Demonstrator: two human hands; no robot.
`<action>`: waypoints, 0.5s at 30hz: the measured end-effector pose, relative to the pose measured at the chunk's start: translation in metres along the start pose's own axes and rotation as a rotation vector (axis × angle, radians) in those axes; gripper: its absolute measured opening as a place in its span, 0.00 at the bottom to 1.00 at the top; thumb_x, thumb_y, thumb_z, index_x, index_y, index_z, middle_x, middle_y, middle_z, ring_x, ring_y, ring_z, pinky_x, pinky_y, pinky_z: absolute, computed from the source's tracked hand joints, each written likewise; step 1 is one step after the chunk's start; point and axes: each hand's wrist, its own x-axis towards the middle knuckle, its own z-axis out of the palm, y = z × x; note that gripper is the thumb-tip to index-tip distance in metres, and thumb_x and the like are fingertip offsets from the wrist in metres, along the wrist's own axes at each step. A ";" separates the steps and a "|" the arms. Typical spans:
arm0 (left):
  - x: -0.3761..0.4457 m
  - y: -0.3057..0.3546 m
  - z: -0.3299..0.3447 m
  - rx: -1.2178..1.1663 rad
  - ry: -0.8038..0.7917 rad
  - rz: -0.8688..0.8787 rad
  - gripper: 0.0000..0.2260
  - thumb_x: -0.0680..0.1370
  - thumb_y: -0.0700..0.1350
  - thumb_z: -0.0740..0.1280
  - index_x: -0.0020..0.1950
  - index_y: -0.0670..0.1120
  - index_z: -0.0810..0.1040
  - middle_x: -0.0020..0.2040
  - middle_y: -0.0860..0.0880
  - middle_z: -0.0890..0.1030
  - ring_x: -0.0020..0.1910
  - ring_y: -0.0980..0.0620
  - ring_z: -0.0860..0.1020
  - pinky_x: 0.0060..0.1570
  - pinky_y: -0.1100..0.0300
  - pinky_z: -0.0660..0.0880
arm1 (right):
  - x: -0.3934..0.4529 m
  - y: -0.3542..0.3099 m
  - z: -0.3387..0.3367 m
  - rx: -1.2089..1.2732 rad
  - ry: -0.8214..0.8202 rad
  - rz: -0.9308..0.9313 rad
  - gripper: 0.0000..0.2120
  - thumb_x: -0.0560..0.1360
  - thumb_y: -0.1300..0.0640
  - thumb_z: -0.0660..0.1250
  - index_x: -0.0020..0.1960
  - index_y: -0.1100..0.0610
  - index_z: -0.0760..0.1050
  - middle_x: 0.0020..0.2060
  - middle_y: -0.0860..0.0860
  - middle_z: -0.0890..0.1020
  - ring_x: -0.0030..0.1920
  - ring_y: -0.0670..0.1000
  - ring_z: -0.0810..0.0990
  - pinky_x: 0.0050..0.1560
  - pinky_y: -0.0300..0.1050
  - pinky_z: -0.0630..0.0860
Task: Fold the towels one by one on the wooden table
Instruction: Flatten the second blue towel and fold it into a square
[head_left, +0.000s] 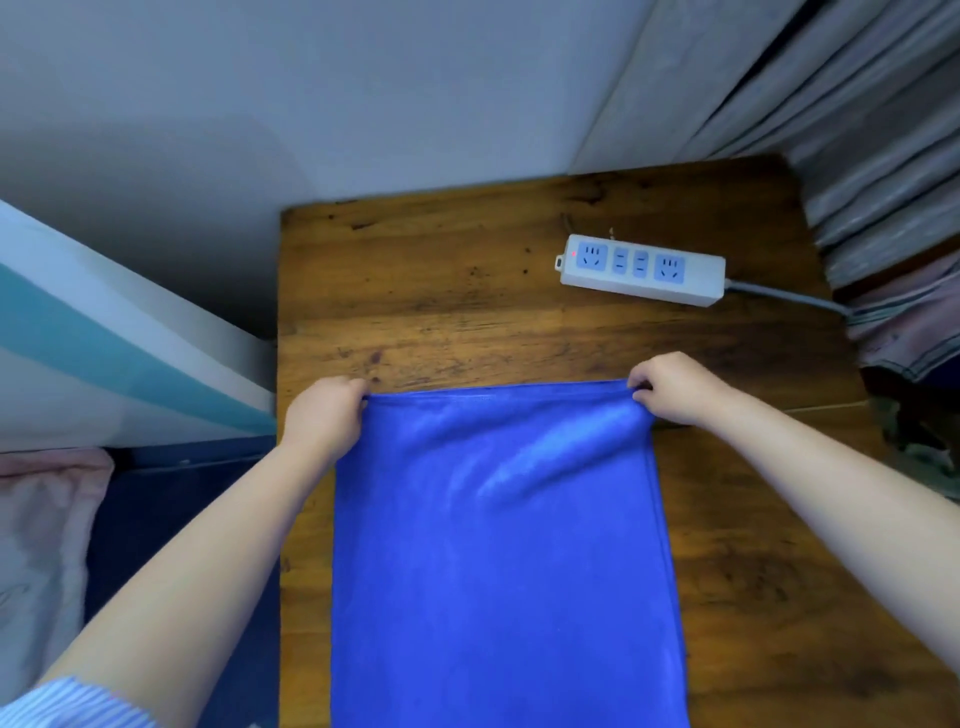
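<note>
A blue towel lies lengthwise on the wooden table, running from the table's middle down past the bottom of the view. My left hand grips the towel's far left corner. My right hand pinches the far right corner. The far edge between them is stretched straight, with soft wrinkles just behind it.
A white power strip with a grey cable lies on the far right of the table. Grey curtains hang at the right. A white and teal panel stands at the left, with pink fabric below it.
</note>
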 end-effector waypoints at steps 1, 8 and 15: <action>0.000 0.002 0.000 0.037 0.008 -0.024 0.11 0.79 0.40 0.57 0.56 0.42 0.76 0.54 0.42 0.78 0.57 0.42 0.73 0.46 0.52 0.73 | 0.004 0.001 0.004 0.008 0.045 0.032 0.12 0.77 0.61 0.60 0.57 0.60 0.77 0.56 0.56 0.79 0.57 0.56 0.76 0.56 0.46 0.74; 0.003 0.006 0.012 -0.014 -0.017 -0.093 0.11 0.79 0.42 0.60 0.57 0.38 0.76 0.56 0.40 0.73 0.58 0.41 0.70 0.52 0.50 0.71 | 0.012 -0.009 0.030 0.051 0.258 0.112 0.10 0.75 0.67 0.60 0.52 0.65 0.78 0.57 0.57 0.73 0.59 0.59 0.70 0.53 0.46 0.71; 0.001 0.005 0.004 -0.076 -0.036 -0.025 0.08 0.77 0.44 0.64 0.52 0.40 0.77 0.53 0.41 0.77 0.55 0.42 0.74 0.49 0.54 0.70 | 0.013 -0.011 0.023 0.074 0.141 0.098 0.05 0.72 0.64 0.63 0.43 0.59 0.78 0.51 0.58 0.78 0.55 0.57 0.74 0.48 0.42 0.70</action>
